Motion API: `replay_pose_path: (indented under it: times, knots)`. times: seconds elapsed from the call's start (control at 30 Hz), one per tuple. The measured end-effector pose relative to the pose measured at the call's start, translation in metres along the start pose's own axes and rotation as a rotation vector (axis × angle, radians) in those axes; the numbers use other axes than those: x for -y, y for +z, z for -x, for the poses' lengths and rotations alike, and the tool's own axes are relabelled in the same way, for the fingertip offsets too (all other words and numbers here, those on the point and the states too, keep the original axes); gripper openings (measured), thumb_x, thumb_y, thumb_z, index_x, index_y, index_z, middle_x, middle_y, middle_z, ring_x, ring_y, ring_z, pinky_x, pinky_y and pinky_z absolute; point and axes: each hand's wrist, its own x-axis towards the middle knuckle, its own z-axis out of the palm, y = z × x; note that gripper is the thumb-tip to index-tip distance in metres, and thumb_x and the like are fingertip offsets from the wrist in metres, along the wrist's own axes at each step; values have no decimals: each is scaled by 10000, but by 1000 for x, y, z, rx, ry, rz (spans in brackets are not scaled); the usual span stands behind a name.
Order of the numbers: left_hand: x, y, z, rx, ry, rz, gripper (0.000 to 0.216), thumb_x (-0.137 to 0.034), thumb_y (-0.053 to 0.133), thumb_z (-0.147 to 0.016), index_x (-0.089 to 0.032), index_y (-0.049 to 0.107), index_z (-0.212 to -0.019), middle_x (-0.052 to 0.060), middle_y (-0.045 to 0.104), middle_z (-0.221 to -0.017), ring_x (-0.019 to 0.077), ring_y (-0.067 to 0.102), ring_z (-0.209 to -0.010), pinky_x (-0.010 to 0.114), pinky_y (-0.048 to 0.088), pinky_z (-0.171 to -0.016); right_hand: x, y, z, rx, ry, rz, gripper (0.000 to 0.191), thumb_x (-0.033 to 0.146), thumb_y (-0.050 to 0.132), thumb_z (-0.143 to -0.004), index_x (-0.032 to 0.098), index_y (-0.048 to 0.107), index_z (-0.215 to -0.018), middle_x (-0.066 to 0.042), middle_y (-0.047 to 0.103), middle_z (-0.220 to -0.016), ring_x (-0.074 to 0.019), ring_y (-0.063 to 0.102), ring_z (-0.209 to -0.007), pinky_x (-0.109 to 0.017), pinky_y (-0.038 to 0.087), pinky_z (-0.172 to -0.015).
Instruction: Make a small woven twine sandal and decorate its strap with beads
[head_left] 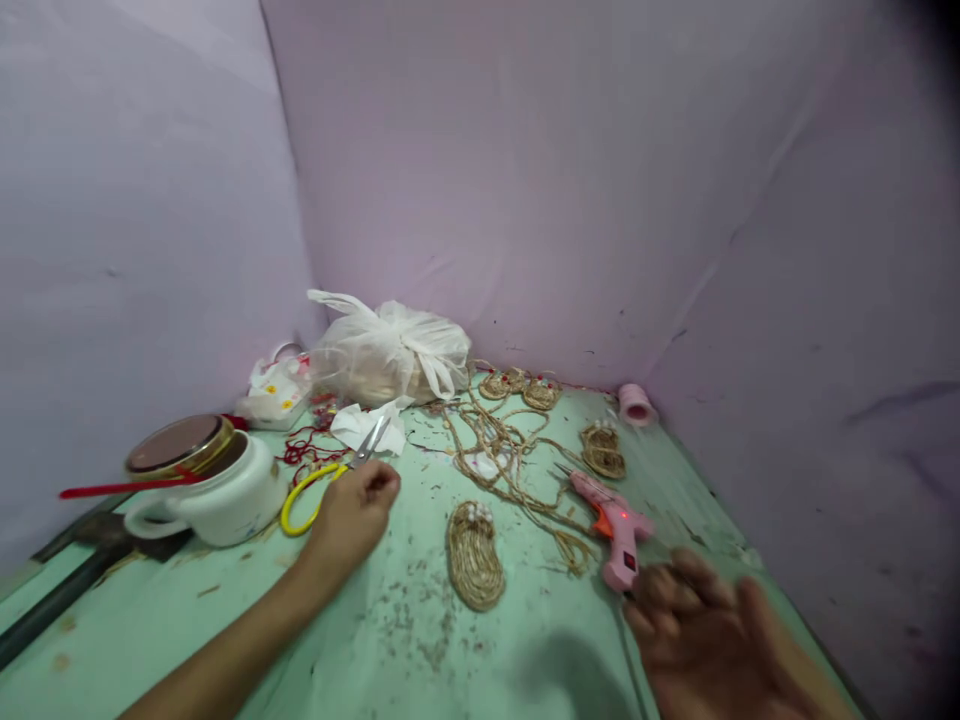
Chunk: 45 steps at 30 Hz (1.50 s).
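My left hand (360, 510) is closed, its fingertips pressed together; whatever they hold, if anything, is hidden. Partly behind that hand lies a pair of scissors (304, 500) with yellow handles, blades pointing away from me. To its right, a small coiled-rope slipper (476, 565) with white beads at its far end rests on the table. My right hand (712, 630), slightly blurred, is palm up with loosely bent fingers and nothing visible in it. Just beyond its fingers is a pink glue gun (621, 530) with a red light on, lying on its side.
Loose twine (502, 470) tangles across the middle. Another rope slipper (602, 450) and a pink spool (636, 405) lie at right. Beaded slippers (540, 392) and a white plastic bag (397, 350) stand by the wall. A white mug (232, 500) and a hammer (82, 570) are at left.
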Motion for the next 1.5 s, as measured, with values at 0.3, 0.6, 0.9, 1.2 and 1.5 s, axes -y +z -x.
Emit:
replay_pose_path:
  times: [0.3,0.6,0.9,1.2,1.5]
  knots:
    - [5,-20,4,-165,31,107,349,-358,347,-792,-213,320,-476,-78,234,-391,85,277,-367,226,225,-383,-2,59,-13,-208,-228,364,296,431,642,-687,161,578,-790,7,590,-640,-113,498,-521,-246,435,-508]
    - [-10,8,-49,212,193,-141,259,-304,512,-841,-149,548,-1047,62,586,-1034,168,584,-853,362,496,-728,-15,50,-28,-229,-286,543,261,417,602,-717,166,562,-773,11,548,-607,-126,467,-500,-248,383,-472]
    - [-21,62,-82,475,296,-284,222,-316,538,-813,-134,620,-909,30,636,-877,174,596,-778,334,477,-695,-27,38,-24,-227,-335,623,282,391,482,-802,199,453,-598,49,387,-513,-115,366,-474,-246,293,-467]
    - [-42,77,-64,339,365,-199,104,-175,578,-591,-199,677,-571,30,650,-647,187,590,-679,260,394,-632,-30,66,-7,-153,-382,728,379,352,399,-862,206,345,-516,48,329,-485,-102,334,-442,-247,243,-449]
    - [-35,36,-84,-16,136,28,334,-396,457,-685,-121,626,-770,16,593,-576,141,537,-492,241,426,-502,-32,79,7,-51,-357,725,408,370,301,-886,207,424,-533,29,435,-435,-110,440,-402,-237,287,-430]
